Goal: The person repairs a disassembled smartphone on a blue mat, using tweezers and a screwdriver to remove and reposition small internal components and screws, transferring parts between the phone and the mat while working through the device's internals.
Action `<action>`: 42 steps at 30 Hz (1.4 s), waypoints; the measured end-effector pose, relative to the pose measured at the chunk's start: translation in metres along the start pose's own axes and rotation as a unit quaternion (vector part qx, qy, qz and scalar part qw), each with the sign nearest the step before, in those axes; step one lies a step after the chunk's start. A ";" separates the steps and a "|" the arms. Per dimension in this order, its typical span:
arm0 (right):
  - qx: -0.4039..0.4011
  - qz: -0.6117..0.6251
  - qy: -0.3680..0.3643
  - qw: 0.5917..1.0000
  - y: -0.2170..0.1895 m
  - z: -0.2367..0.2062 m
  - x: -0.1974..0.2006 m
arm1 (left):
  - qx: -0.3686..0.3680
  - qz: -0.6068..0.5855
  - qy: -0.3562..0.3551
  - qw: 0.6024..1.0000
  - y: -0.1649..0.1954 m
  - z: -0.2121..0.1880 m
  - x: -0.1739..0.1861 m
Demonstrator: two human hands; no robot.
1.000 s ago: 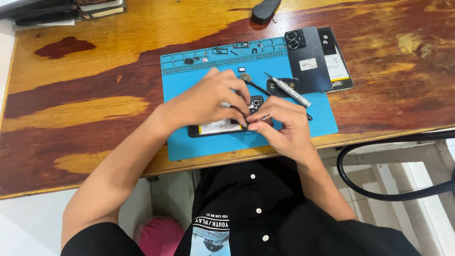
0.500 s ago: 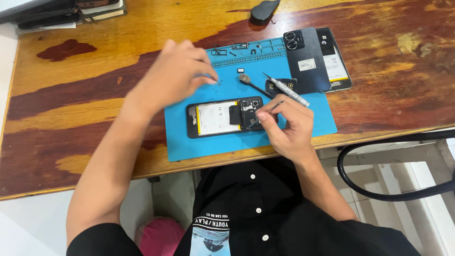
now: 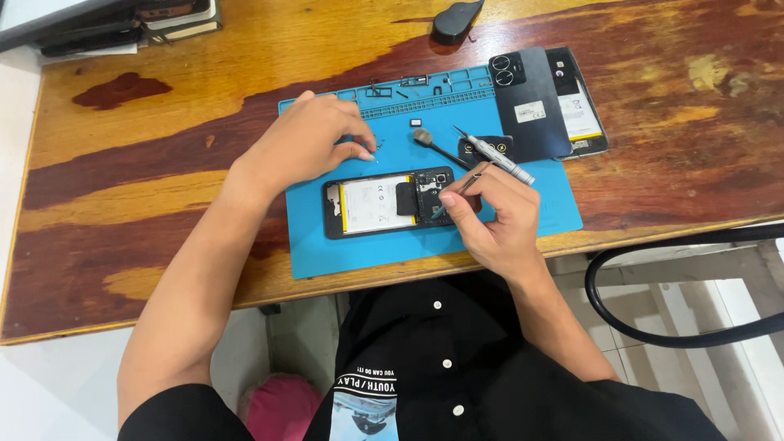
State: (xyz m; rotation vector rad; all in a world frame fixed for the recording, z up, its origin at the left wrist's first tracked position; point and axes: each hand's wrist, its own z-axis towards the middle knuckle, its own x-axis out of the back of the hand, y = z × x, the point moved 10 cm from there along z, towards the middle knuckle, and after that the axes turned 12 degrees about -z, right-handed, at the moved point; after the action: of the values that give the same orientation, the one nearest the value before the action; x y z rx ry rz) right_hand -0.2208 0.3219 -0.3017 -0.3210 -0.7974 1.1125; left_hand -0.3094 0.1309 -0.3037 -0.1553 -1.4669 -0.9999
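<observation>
An opened black phone [image 3: 384, 204] lies on a blue repair mat [image 3: 531, 212], its yellow-edged battery and circuit board exposed. My right hand [image 3: 502, 224] grips thin metal tweezers [image 3: 456, 194], whose tips rest on the board at the phone's right end. My left hand [image 3: 306, 139] rests on the mat just above the phone. Its thumb and forefinger are pinched together against the mat, and anything between them is too small to see.
A silver screwdriver [image 3: 500, 160] and a black spudger [image 3: 433, 145] lie on the mat above my right hand. A black back cover [image 3: 527, 102] and a second phone [image 3: 578, 102] sit at the mat's far right corner. A black chair arm [image 3: 678, 327] curves at lower right.
My left hand left the phone, lifted toward the mat's upper left, and now sits lower on the mat above the phone. My right hand with the tweezers has barely moved.
</observation>
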 end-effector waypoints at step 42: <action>-0.013 0.120 0.064 0.991 0.019 -0.022 0.001 | 0.001 -0.487 -0.004 0.873 0.011 0.004 -0.032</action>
State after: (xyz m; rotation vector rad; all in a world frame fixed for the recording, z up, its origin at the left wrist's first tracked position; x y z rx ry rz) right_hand -0.2181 0.3346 -0.3276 -0.5150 -0.6725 1.2923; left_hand -0.2990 0.1549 -0.3258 0.6570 -1.5519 -1.7931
